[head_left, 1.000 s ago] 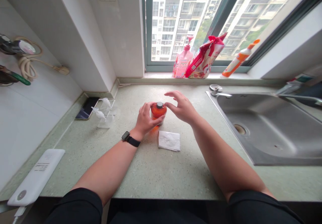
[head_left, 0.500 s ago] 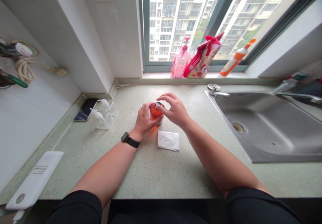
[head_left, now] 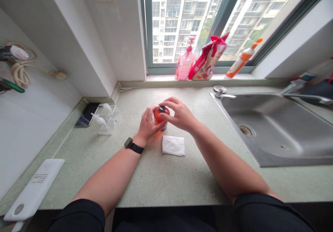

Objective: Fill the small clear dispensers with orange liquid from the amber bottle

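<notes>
A small orange-red bottle (head_left: 157,114) with a black cap (head_left: 162,109) stands upright on the counter. Wrapped round the bottle's left and near side is my left hand (head_left: 150,122), with a black watch on its wrist. My right hand (head_left: 179,114) comes from the other side, its thumb and fingers curled round the cap. Much of the bottle is hidden behind my fingers. Just in front of it lies a folded white tissue (head_left: 173,145).
Two clear pump dispensers (head_left: 106,126) stand at left by a dark phone (head_left: 87,114). A white power bank (head_left: 33,188) lies near the front left. The steel sink (head_left: 275,131) is at right. Pink pump bottle (head_left: 185,63), red bag (head_left: 206,60) and orange-white bottle (head_left: 239,63) line the windowsill.
The black cap shows more plainly between my right fingers, which have shifted slightly around it. My left hand keeps its hold on the bottle. The whole view has moved a little.
</notes>
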The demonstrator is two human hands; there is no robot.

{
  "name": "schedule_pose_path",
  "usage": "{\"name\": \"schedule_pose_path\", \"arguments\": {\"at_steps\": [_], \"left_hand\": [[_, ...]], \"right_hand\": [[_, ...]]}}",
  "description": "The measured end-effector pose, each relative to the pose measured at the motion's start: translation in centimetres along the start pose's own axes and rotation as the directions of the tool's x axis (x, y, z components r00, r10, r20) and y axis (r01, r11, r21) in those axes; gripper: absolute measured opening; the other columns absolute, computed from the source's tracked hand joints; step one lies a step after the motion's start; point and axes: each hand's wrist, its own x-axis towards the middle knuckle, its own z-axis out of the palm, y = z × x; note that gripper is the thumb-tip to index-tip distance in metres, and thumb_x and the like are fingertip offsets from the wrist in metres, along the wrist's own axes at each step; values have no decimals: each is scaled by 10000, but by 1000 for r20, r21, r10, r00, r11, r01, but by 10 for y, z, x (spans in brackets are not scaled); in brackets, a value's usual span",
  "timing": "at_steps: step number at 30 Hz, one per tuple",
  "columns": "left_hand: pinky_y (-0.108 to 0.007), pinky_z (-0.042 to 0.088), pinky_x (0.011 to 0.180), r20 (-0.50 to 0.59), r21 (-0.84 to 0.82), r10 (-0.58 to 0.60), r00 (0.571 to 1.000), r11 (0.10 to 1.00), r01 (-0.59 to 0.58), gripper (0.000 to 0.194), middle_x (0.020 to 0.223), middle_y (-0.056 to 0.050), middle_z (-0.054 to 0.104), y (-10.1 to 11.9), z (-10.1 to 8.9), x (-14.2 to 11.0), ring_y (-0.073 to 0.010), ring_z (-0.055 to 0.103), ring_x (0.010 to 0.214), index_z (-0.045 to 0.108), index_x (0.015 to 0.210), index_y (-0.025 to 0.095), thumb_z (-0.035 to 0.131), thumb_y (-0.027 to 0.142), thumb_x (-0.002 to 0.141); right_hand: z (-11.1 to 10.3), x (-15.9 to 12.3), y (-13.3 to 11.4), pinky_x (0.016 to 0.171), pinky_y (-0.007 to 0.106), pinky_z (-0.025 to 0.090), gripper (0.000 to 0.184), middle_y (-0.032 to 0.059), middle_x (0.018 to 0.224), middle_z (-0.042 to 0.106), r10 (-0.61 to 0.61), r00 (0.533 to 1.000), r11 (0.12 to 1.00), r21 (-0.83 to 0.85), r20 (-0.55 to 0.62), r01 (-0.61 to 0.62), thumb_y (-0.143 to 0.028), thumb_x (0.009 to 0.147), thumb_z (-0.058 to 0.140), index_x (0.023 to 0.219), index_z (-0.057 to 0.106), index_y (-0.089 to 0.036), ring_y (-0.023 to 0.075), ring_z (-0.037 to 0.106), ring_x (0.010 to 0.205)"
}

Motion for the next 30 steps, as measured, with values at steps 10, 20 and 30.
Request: {"name": "schedule_pose_path", "arguments": {"at_steps": [10,20,30], "left_hand": [[-515,589,1027,-15,22,24,1000,999,-23,610,1232,-107,698,-7,3,0,-313,712,1144,542,1334,254,835,541,882],[-509,588,1009,-19,24,43,999,999,-43,593,1203,-114,704,-5,2,1,-318,714,1127,560,1327,232,780,604,921],[-518,544,1106,-8,-3,47,999,999,-47,616,1291,-132,703,-6,0,2,-331,697,1236,564,1369,221,797,575,922]], "right_hand": [[17,1,-7,962,475,571,224,73,1041,719,36,992,997,-65,-121,-44,-201,964,687,1117,822,-294,252,680,1004],[8,0,-5,1059,456,564,419,76,1199,728,-64,993,998,-6,-94,63,-44,977,549,1257,757,-276,238,670,1153],[-42,-19,16,898,365,614,151,42,1061,736,114,978,993,17,-176,-113,-270,978,691,1100,776,-245,183,717,934]]}}
